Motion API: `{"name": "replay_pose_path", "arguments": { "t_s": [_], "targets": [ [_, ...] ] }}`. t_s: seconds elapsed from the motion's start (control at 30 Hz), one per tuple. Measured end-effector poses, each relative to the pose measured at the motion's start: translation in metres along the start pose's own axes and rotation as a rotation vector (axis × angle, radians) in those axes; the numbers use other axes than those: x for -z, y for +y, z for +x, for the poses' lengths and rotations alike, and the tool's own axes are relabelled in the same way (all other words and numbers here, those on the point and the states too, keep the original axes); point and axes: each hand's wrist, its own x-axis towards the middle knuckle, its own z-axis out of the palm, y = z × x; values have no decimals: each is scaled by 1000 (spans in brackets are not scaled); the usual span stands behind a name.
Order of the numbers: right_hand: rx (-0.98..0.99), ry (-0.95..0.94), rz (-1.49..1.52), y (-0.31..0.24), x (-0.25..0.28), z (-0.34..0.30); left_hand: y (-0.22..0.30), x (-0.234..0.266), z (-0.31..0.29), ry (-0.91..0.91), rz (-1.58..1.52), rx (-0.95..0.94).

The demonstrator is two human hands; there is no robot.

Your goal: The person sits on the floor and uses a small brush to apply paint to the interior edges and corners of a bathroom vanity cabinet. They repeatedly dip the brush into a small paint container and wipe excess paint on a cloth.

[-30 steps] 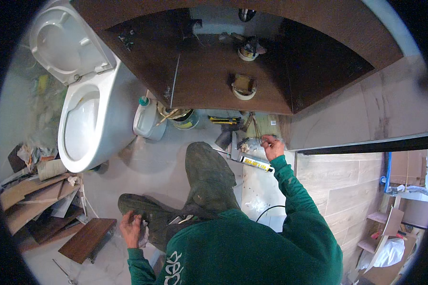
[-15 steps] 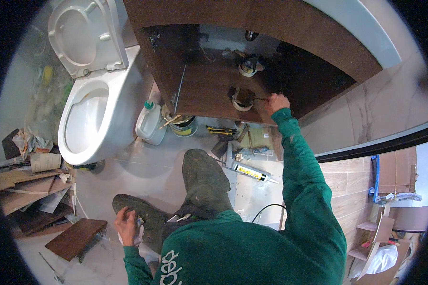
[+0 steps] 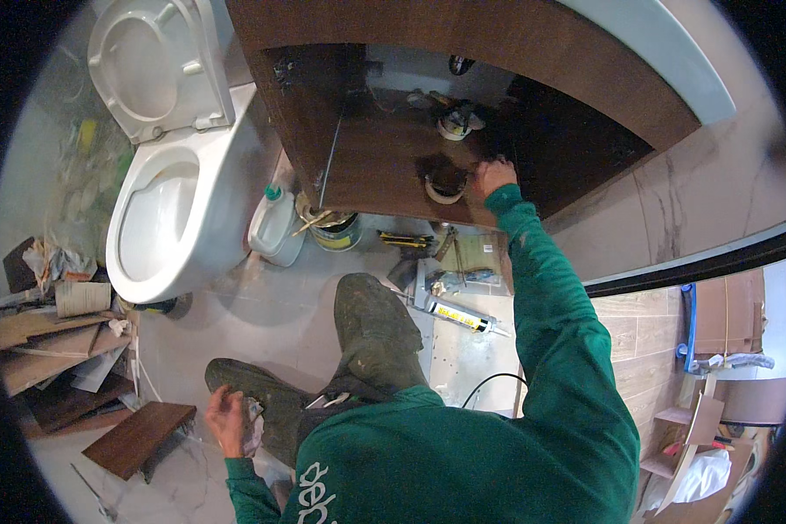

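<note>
My right hand (image 3: pixel 495 177) reaches into the dark brown vanity cabinet (image 3: pixel 384 179). Its fingers are closed just right of a round, white-rimmed opening or tub (image 3: pixel 445 194); whatever they grip is hidden in shadow. Farther back in the cabinet is a second round, white-rimmed piece (image 3: pixel 454 127) with something pale and dark on it. Low on the left, beside my knee, my left hand (image 3: pixel 225 421) is curled around a crumpled whitish rag (image 3: pixel 253 417).
A white toilet (image 3: pixel 162 218) stands left of the cabinet. Below the cabinet are a plastic jug (image 3: pixel 275 229), a bucket (image 3: pixel 337 236), and a sealant cartridge (image 3: pixel 458 315). Wood scraps (image 3: pixel 57 345) are piled at far left, near a brown board (image 3: pixel 140 439).
My right hand has shifted slightly left and deeper into the cabinet. The thin-handled tool that reached from it over the round piece no longer shows there. The left hand has barely moved.
</note>
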Motion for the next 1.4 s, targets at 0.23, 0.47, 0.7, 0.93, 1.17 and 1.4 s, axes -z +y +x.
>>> {"name": "replay_pose_path", "arguments": {
  "t_s": [0.23,0.47,0.7,0.93,1.17,1.4],
  "targets": [
    [39,23,-48,-4,17,-8,17,-7,-6,22,69,-74],
    [-38,-78,62,0,0,0,13,-13,-3,-30,47,-17],
    [-2,69,65,1,-12,-5,16,-17,-10,-35,-32,36],
    [-66,-15,104,11,7,-20,6,-17,-10,-13,-139,25],
    [-149,36,108,12,-3,-51,7,-11,-4,-42,57,-10],
    [-116,88,97,18,-11,-64,13,-12,-2,-33,94,-39]
  ]
}}
